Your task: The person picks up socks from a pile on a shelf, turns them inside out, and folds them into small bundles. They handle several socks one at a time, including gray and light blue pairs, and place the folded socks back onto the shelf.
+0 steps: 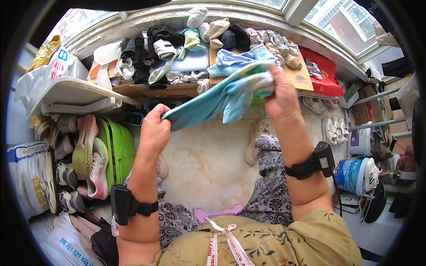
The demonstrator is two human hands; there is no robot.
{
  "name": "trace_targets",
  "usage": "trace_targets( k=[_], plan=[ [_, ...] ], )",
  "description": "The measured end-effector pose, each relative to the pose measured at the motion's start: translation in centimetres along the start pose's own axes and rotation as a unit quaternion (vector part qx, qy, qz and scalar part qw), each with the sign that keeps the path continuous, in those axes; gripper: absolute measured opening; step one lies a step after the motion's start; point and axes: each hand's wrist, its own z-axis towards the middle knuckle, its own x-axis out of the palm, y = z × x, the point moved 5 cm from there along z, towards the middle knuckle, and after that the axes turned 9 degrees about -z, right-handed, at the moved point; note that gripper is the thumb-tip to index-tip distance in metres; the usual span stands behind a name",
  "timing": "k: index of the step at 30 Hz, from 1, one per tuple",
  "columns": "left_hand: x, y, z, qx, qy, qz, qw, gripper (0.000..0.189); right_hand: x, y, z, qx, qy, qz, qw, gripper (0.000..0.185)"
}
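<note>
A light blue piece of soft clothing, with green and white patches at its upper right end, stretches between my two hands over the floor. My left hand pinches its narrow lower end. Bunched green and white fabric is gripped in my right hand, higher up. A shorter flap hangs below the middle of the cloth. Just behind it lie folded light blue garments on cardboard. Several dark socks and pale socks are spread along the same low surface under the window.
A white folding seat or panel juts in at left, above shoes and a green container. A red bag lies at back right. White shoes, a blue bucket and a metal rack line the right.
</note>
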Motion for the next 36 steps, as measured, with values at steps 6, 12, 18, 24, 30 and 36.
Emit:
trace_targets(
  k=[6, 12, 18, 24, 30, 36],
  plan=[
    [1.1, 2.2, -0.6, -0.199, -0.052, -0.273, 0.940, 0.042, 0.3, 7.8, -2.6, -0.371, 0.023, 0.029, 0.928, 0.023],
    [3.4, -1.1, 0.1, -0.202, 0.138, -0.584, 0.774, 0.073, 4.4, -17.1, -15.1, 0.048, 0.675, -0.620, 0.397, 0.018],
    [0.9, 1.2, 0.5, -0.229, 0.014, -0.546, 0.805, 0.030, 1.0, -18.5, -10.9, -0.013, 0.492, -0.682, 0.541, 0.018],
    [2.0, 2.2, -1.0, -0.241, -0.079, -0.428, 0.867, 0.055, 3.8, -1.6, -2.9, -0.225, 0.098, -0.322, 0.914, 0.013],
    [4.2, 3.0, -2.0, -0.316, -0.045, -0.453, 0.833, 0.096, 2.3, 5.3, -3.9, -0.460, -0.004, -0.079, 0.884, 0.018],
    [4.6, -1.1, -0.3, -0.232, 0.123, -0.625, 0.735, 0.087, 3.6, -14.5, -13.7, 0.099, 0.622, -0.673, 0.388, 0.025]
  ],
)
